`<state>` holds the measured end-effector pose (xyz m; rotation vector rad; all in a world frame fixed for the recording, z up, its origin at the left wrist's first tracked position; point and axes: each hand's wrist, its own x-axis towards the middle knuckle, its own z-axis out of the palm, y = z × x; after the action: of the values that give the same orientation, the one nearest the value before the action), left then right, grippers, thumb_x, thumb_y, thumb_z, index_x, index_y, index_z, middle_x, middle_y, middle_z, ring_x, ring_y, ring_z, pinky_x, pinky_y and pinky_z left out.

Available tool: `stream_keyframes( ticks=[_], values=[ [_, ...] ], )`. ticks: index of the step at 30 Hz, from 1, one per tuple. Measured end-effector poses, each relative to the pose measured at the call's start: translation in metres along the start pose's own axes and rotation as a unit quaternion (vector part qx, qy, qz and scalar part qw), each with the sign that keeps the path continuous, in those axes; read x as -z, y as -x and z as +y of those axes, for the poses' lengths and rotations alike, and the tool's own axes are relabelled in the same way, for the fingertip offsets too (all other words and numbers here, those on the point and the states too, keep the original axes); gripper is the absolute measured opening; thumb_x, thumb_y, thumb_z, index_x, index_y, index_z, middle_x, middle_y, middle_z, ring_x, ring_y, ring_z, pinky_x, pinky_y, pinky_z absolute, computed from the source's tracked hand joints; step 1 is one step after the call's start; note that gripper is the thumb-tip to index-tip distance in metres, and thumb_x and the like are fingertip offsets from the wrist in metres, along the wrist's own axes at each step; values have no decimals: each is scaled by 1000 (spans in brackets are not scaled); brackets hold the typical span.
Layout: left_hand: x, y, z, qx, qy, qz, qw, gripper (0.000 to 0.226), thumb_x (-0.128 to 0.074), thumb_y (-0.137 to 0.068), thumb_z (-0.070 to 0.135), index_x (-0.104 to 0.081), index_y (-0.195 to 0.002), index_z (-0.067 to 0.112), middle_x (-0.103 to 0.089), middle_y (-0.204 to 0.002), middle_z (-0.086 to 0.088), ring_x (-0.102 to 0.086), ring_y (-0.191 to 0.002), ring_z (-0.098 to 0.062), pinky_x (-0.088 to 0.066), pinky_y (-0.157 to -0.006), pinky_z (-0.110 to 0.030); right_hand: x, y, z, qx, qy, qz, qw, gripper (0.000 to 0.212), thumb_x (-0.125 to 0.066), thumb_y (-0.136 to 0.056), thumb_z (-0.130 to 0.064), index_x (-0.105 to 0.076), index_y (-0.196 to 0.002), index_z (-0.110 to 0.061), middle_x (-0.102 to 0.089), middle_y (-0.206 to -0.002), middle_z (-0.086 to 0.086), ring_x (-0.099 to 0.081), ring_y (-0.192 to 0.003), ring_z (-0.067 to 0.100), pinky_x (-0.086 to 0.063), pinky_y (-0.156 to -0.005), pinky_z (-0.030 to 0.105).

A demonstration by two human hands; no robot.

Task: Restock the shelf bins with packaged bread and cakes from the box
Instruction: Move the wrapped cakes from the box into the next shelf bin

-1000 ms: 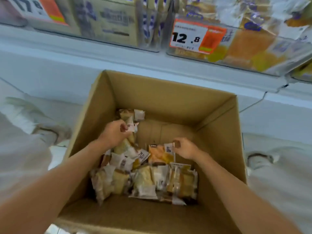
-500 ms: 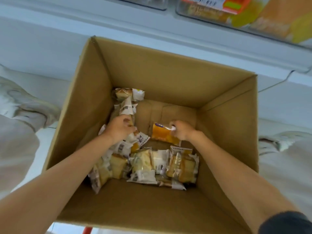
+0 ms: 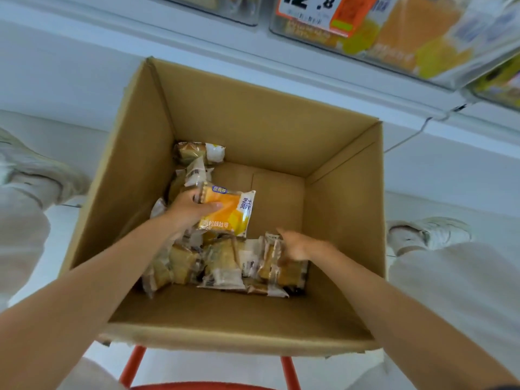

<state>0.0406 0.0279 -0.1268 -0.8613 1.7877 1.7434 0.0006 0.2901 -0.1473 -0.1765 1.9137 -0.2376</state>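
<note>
Your box [image 3: 281, 130] is plain brown cardboard; pkt [image 3: 228, 211] is yellow-orange w/ blue logo; other packs [image 3: 222, 266] clear/white over tan cake; price tag [image 3: 326, 9] white & orange; stool frame [image 3: 132, 364] red.

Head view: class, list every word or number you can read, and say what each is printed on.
"12 .8": price tag on the shelf bin.
"芝士风味": white edge of the orange packet in the left hand.
"松味吐司", partly hidden: same packet's lower edge.
Price tag's small print, clear packets' labels: too blurred.
</note>
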Motion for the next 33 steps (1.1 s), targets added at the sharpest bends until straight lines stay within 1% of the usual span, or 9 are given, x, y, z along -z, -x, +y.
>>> stream_keyframes(
  ticks=[3,5,10,14,17,20,23,28,33],
  values=[
    [8,1,-2,17,40,-5,999,27,-67,-91,17,-59,-117,19,-70,-107,-5,-68,-88,-17,-54,-68,-30,-12,-11,5,12,22,31,999,40,-77,-81,-22,-59,-117,-20,-61,-113,-1,-58,-111,22,-45,-86,27],
    [13,1,-5,22,54,-6,998,31,-65,-93,19,-57,-123,19,-69,-106,-2,-67,-87,-14,-51,-64,-26,-4,-11,6,33,-23,58,997,14,-76,-83,-25,-62,-86,-24,-61,-86,-6,-60,-88,18,-44,-69,26],
    [16,-1,-6,50,93,6,994,34,-63,-95,24,-54,-127,21,-67,-121,-10,-67,-96,-23,-54,-78,-36,36,4,-15,112,-136,199,964,24,-67,-90,-32,-69,-88,-9,-65,-83,13,-58,-69,19,-49,-63,40],
    [9,5,11,83,212,-24,973,37,-56,-97,35,-49,-131,23,-62,-128,-12,-64,-104,-31,-51,-90,-57,49,32,-65,248,-172,442,845,18,-60,-94,-27,-68,-92,-10,-61,-93,0,-58,-90,13,-45,-79,28],
    [-3,9,31,45,268,-111,956,57,-47,-90,60,-60,-125,17,-69,-120,-12,-67,-108,-28,-49,-97,-53,29,46,-100,356,-90,354,860,21,-61,-95,-28,-67,-107,-12,-60,-121,-3,-51,-114,4,-41,-94,19],
    [-9,3,35,33,267,-25,963,49,-70,-86,30,-59,-124,1,-72,-89,-12,-71,-72,-21,-58,-72,-36,17,45,-108,343,-109,219,907,33,-70,-88,-32,-68,-119,-20,-49,-144,-9,-37,-133,-3,-26,-104,7],
    [-1,1,32,19,275,-25,961,40,-69,-84,12,-59,-121,3,-71,-70,-5,-68,-57,-14,-55,-52,-25,30,40,-99,262,-268,353,857,35,-71,-87,-28,-63,-120,-17,-51,-134,-7,-44,-129,5,-35,-100,13],
    [6,9,42,-3,238,-101,966,61,-78,-74,20,-58,-129,2,-60,-124,-29,-58,-111,-38,-53,-95,-43,50,27,-84,120,-405,242,873,96,-78,-70,-57,-34,-148,-22,-43,-148,-4,-45,-133,15,-36,-109,31],
    [-2,23,69,-88,117,-97,984,50,-75,-79,38,-63,-122,16,-72,-113,-10,-68,-105,-29,-51,-97,-48,66,37,-82,204,-484,182,831,49,-82,-75,-26,-62,-119,-15,-72,-112,7,-70,-98,20,-59,-78,35]
  ],
)
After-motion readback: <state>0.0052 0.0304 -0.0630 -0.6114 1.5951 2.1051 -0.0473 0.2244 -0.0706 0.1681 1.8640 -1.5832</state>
